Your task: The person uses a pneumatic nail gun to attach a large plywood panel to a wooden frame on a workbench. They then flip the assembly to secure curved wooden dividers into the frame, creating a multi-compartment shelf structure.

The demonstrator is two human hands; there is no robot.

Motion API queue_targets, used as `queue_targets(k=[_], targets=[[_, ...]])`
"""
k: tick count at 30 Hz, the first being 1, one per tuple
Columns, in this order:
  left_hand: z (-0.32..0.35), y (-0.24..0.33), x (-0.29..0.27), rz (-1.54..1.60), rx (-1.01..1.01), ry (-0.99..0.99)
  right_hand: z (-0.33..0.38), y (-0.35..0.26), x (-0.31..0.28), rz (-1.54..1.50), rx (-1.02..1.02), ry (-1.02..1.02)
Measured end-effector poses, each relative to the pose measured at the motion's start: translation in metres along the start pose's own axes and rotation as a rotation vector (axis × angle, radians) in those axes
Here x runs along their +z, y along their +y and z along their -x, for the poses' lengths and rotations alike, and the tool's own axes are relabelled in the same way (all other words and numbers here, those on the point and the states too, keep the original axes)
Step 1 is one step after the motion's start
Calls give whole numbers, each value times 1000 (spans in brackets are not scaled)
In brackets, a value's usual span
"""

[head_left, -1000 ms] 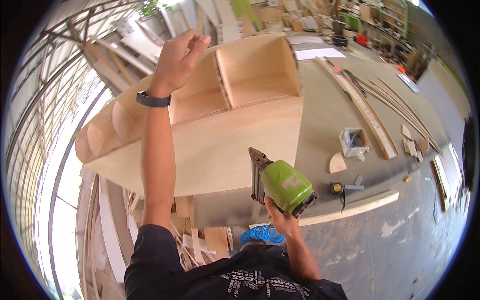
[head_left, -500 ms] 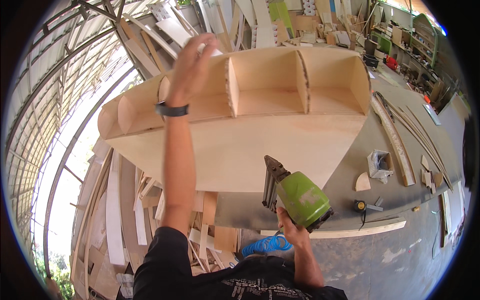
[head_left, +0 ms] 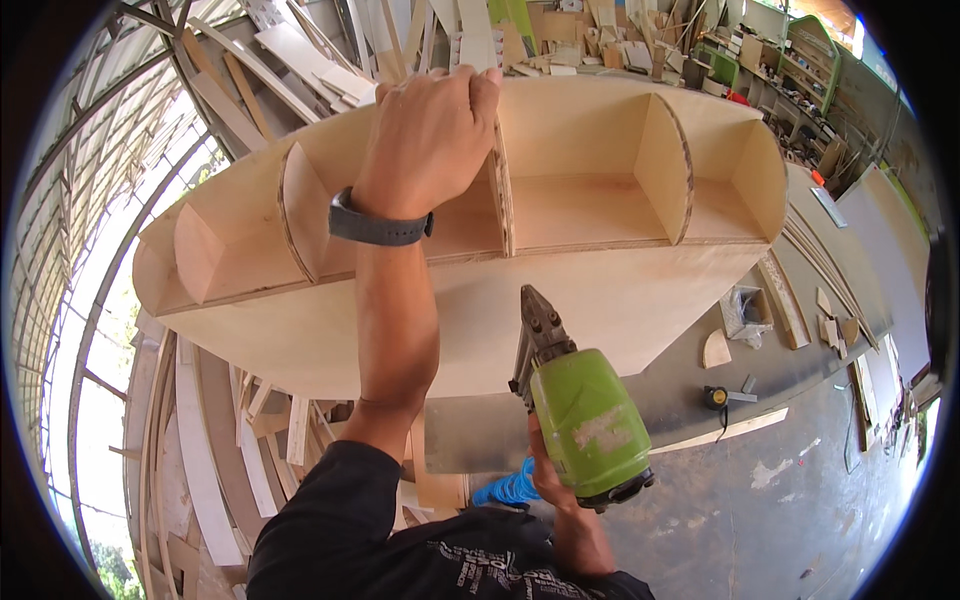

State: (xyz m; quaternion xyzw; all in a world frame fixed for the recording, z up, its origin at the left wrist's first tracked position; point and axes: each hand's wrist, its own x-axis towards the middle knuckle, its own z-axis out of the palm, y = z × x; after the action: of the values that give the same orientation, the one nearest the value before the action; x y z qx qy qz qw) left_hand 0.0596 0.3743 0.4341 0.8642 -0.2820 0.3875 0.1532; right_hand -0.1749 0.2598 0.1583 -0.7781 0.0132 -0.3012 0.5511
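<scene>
Shelf unit (head_left: 560, 300) nearer now; left hand (head_left: 430, 135) gripping divider (head_left: 500, 190), right hand (head_left: 545, 475) clamped on nail gun (head_left: 585, 425).

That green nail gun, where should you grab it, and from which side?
Grab the green nail gun by its handle, under the fat green body, coming from below on the person's side. The right hand already wraps it there. The metal nose points up toward the curved plywood shelf, so fingers should probably stay off that end.

A grey workbench (head_left: 690, 385) bears the plywood shelf unit (head_left: 600, 290), wood offcuts (head_left: 716, 349) and possibly a tape measure (head_left: 714, 397).
</scene>
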Motion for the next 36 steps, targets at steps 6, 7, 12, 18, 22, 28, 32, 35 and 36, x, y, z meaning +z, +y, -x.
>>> queue_targets(k=[6, 7, 12, 18, 22, 28, 32, 35, 36], targets=[[6, -1, -2, -41, 35, 4, -9, -8, 7, -132, 185, -24], [8, 0, -3, -54, 55, 17, -5, -5, 9, -162, 183, -3], [15, -2, 1, -105, 130, 8, 20, 23, 8, -185, 166, -136], [24, 10, -7, -112, 105, -17, 22, 17, 13, -627, 383, -138], [27, 15, -9, -122, 142, 19, 25, 22, 13, -727, 544, -102], [33, 18, -5, -124, 134, 105, 29, 23, 3, -322, 253, -236], [35, 23, -8, -141, 105, 81, 17, 11, 15, -535, 348, -60], [32, 26, -8, -157, 91, 79, 18, 19, 24, -696, 516, -34], [33, 24, -6, -155, 94, 83, 18, 24, 25, -686, 525, -53]])
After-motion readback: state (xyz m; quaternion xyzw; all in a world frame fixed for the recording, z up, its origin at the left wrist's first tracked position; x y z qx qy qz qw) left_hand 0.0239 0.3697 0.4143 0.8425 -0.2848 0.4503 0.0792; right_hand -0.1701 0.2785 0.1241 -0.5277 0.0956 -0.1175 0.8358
